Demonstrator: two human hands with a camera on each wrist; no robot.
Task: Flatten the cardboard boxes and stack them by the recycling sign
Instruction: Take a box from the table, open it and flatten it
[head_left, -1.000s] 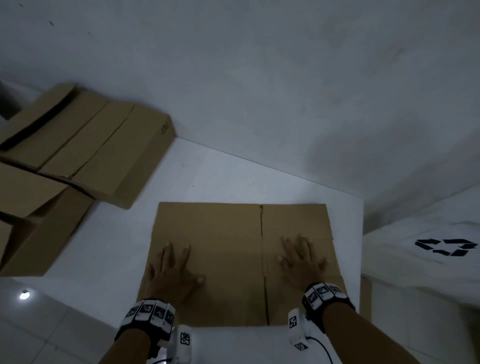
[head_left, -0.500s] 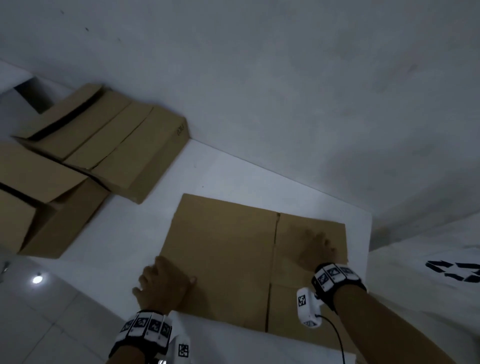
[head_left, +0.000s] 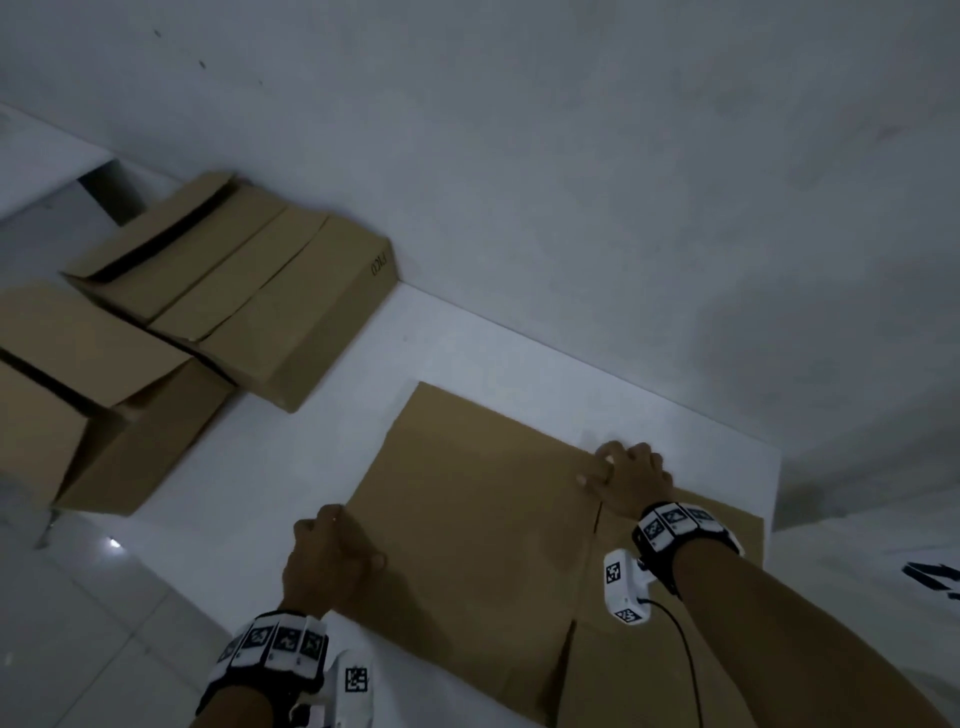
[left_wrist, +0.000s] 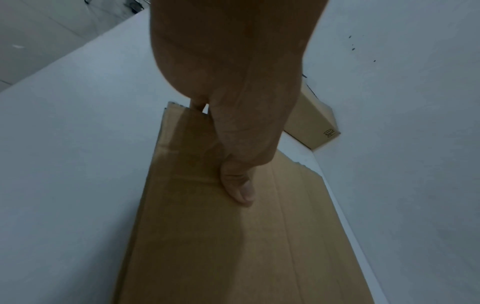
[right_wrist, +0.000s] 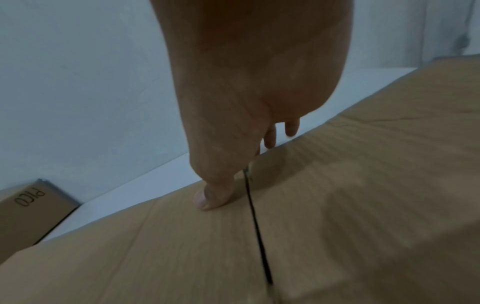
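Both hands grip the flattened box (head_left: 483, 519), left hand (head_left: 324, 564) at its near-left edge, right hand (head_left: 631, 475) at its far edge; two unflattened boxes (head_left: 234, 291) await, stacking pending.

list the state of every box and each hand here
flattened box: pressed flat on the white surface, gripped at two edges
box by the wall: not flattened, top flaps closed but loose
box at the left edge: not flattened, flap partly open
left hand: grips the flattened box's left edge, thumb on top
right hand: grips its far edge, thumb on top
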